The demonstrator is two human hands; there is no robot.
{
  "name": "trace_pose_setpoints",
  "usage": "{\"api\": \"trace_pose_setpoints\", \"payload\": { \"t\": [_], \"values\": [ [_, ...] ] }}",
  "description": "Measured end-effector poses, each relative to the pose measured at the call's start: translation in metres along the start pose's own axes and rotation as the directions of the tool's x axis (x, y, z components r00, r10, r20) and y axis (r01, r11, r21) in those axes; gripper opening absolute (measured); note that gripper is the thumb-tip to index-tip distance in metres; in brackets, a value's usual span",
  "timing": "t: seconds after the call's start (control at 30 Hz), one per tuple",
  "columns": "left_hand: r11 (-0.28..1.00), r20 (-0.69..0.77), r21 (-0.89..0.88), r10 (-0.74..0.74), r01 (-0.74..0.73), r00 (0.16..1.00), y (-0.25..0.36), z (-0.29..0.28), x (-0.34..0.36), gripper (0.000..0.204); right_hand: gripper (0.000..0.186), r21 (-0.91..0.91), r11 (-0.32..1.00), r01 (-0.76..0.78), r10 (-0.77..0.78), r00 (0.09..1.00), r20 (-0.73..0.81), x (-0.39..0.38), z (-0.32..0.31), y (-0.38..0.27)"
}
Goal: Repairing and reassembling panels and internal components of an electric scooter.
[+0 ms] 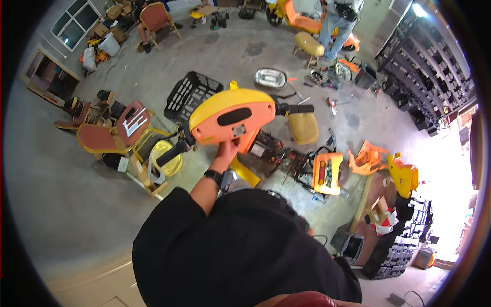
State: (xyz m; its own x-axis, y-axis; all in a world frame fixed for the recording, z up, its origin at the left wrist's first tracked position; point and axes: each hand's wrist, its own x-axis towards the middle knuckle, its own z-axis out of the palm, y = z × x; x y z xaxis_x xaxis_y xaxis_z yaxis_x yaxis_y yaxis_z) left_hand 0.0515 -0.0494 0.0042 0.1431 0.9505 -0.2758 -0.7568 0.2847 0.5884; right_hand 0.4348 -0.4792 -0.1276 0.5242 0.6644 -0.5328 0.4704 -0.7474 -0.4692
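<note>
An orange scooter front housing (pixel 250 117) with a yellow top and black handlebar grips stands in front of me. My left hand (pixel 228 151), with a black watch at the wrist, reaches to its underside, fingers curled; what they grip is hidden. Below, the stripped scooter frame (pixel 273 153) shows dark wiring, with an orange-yellow panel (pixel 332 173) at its rear. A yellow strip-shaped part (pixel 245 171) lies below my left hand. A small bit of skin, apparently my right hand (pixel 310 233), shows behind my dark shirt, fingers hidden.
Left are folding chairs (pixel 94 138), a yellow bucket (pixel 174 158) and a black basket (pixel 192 97). Loose orange panels (pixel 368 156) and a cluttered board (pixel 368 235) are right, by black racks (pixel 419 66). Behind, a person (pixel 330 30) stands near another scooter (pixel 291 18), another sits (pixel 146 36).
</note>
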Motion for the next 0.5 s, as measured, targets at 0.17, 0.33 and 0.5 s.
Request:
{"api": "trace_pose_setpoints", "payload": {
  "t": [0.17, 0.33, 0.5],
  "values": [
    [0.992, -0.048, 0.018, -0.121, 0.122, 0.992, 0.01, -0.001, -0.009, 0.023, 0.034, 0.022, 0.999, 0.029, -0.029, 1.0, -0.003, 0.012, 0.007, 0.022],
    [0.96, -0.057, 0.148, -0.234, 0.24, 0.971, 0.004, 0.005, -0.025, 0.015, 0.034, 0.065, 0.995, 0.076, -0.075, 0.997, -0.023, 0.027, 0.024, 0.064],
    [0.792, -0.079, 0.519, -0.329, 0.321, 0.941, 0.023, 0.001, -0.068, 0.026, 0.031, -0.055, 0.998, -0.011, 0.014, 0.998, 0.065, 0.016, -0.006, 0.001]
  ]
}}
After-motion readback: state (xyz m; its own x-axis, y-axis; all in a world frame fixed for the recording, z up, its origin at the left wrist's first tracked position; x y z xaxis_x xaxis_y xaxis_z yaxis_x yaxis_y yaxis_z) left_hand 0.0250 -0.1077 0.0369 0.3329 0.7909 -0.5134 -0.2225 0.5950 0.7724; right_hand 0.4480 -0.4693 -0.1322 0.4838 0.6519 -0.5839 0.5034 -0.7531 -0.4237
